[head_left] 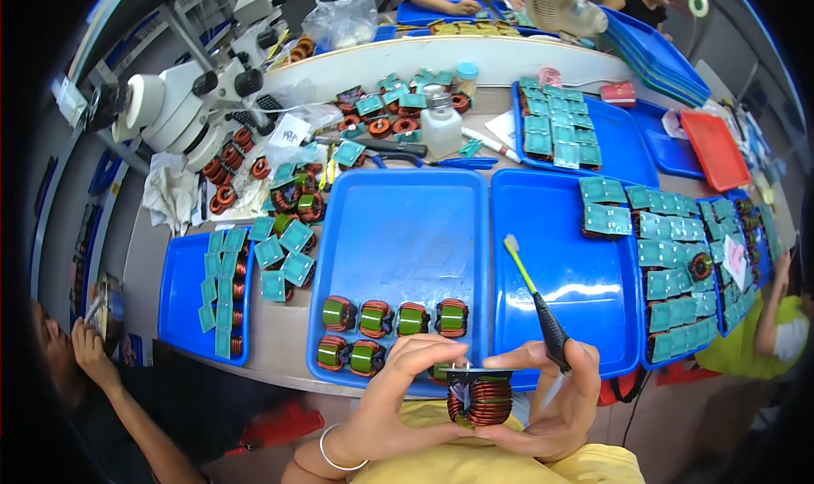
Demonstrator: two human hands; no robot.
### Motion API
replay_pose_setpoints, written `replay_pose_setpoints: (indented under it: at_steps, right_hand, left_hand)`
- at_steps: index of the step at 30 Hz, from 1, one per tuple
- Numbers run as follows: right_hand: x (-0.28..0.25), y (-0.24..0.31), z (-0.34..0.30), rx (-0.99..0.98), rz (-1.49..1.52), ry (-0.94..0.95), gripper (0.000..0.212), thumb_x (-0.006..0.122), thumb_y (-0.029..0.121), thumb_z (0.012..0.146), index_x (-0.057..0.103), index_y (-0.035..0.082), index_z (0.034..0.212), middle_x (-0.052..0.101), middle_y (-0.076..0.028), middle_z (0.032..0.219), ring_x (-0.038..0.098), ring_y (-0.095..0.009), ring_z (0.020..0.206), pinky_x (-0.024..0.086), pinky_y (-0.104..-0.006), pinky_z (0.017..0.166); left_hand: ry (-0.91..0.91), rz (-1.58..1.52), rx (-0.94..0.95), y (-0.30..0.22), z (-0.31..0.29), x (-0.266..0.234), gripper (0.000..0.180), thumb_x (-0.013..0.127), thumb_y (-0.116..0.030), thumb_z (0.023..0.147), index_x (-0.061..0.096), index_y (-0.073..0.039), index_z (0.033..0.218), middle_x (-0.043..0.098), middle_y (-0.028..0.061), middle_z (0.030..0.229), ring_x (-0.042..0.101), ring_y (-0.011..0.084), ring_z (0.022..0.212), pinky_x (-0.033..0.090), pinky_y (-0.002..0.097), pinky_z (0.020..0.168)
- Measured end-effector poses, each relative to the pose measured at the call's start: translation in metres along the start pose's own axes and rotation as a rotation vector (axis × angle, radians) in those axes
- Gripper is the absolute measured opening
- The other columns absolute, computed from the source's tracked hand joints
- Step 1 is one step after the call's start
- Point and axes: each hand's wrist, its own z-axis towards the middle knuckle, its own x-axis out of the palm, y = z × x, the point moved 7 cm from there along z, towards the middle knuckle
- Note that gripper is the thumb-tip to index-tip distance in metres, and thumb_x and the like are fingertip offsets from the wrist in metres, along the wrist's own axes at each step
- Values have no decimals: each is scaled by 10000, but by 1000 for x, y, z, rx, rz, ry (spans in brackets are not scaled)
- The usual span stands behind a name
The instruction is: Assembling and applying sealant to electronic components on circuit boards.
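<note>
"Between left hand (394, 403) and right hand (572, 399), how does the grip look?"

"Narrow, holding one coil (489, 401) from both sides: thumbs beneath, forefingers at the dark plate (483, 371) on top. It shows at the tray's near edge, plate upward."

"And the brush (554, 327)?"

"Lodged among the right fingers as well, bristles pointing away over the second tray (543, 208)."

"How would you handle that well?"

"I'd share the weight between both thumbs, so the right fingers needn't squeeze brush and coil at once. Fingertips are best off the pins (458, 366), which could bend or prick. Tilting should be slow, or the handle may knock the plate."

"What's close by?"

"Six other coils (375, 318) in the near part of the tray (407, 238), plus one partly behind the left fingers. Lifting the wrists a little would clear them."

"Farther out?"

"On the tabletop (282, 335), pliers (469, 163) and a bottle (441, 129), well apart from the hands. Neither gets in the way, I'd say."
</note>
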Motion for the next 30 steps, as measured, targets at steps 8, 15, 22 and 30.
replay_pose_setpoints:
  at_steps: [8,15,22,30]
  right_hand:
    - [-26,5,-2,61,-117,-35,1096,891,177,479,224,10,1333,392,-151,1126,612,-266,836,540,-365,720]
    - [-55,-2,-11,77,-125,-118,1097,892,205,477,227,-13,1322,393,-153,1136,621,-260,806,545,-354,697]
    - [-89,-17,-23,68,-104,-266,838,859,242,572,399,-70,1199,514,-183,1046,600,-245,893,497,-272,709]
    - [-107,-37,-15,4,-75,-152,830,852,195,582,391,-66,1221,512,-184,1069,550,-266,935,466,-332,747]
  left_hand:
    - [70,-22,61,-2,19,26,655,850,-220,526,540,12,1054,563,126,1030,505,272,1019,328,423,969]
    - [124,7,32,2,34,52,679,856,-252,514,541,10,1056,579,129,1028,508,272,1025,320,437,980]
    - [172,65,43,0,54,81,641,834,-103,522,548,4,1085,590,103,1079,517,259,1045,368,395,934]
    - [126,42,-11,14,75,95,594,828,-176,559,526,-11,1042,583,144,1016,517,283,1035,336,447,975]
